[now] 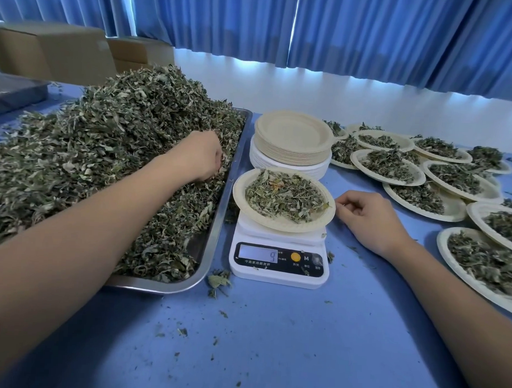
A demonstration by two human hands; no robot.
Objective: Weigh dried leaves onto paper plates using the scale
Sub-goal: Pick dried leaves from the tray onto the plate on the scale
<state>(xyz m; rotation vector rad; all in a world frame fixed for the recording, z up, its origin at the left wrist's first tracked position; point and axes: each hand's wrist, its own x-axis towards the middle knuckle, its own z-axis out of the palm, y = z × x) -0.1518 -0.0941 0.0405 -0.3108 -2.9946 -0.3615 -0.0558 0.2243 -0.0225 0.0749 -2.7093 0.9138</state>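
Many filled plates [451,208] lie finished, one plate [239,190] sits on the scale [278,263], and a large heap remains: left hand [202,155] fingers curl into the dried leaves [105,148], apparently pinching some, while right hand [367,218] rests loosely curled, holding nothing, beside that plate.

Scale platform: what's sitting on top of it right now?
One paper plate holding dried leaves. The plate hides most of the scale platform, and leaves cover the plate's middle.
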